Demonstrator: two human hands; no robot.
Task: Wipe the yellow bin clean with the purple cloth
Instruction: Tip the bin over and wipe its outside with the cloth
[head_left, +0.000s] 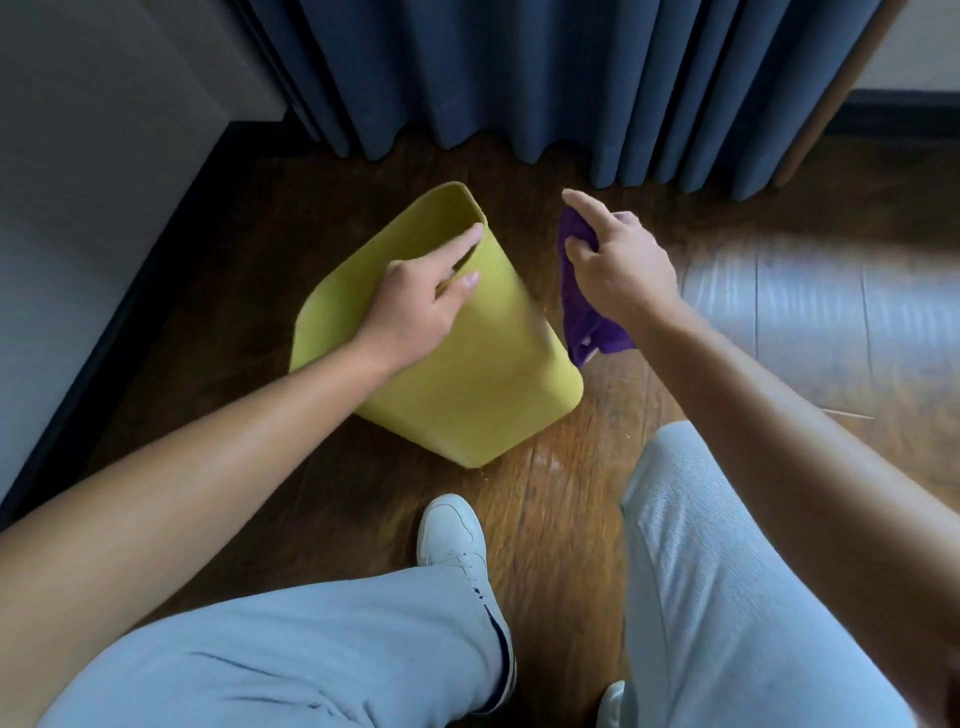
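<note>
On the wooden floor (291, 218), before the blue curtain (519, 78):

- Yellow bin (467, 384): tipped over, its open mouth turned away from the person toward the curtain, its base toward the person's knees; it stood between the two hands.
- Left hand (415, 306): gripped the bin at the rim; fingers (462, 244) reached over the edge into the mouth, thumb lay on the outer wall, so the wall was pinched between them.
- Right hand (618, 265): held up to the right of the bin, apart from it; thumb and curled fingers pinched the purple cloth (582, 317), while the forefinger stuck out straight toward the curtain.
- Purple cloth: bunched in the right hand, its loose end hanging down just beside the bin's right wall; contact with the bin could not be told.
- Edges: grey wall with dark skirting (130, 291) ran close along the left; the curtain hem hung near the bin's mouth.
- Open room: bare floor lay to the right, with a bright patch of light (810, 312).
- Person's legs in light trousers (291, 654) and a white shoe (457, 540) were nearest the camera.
</note>
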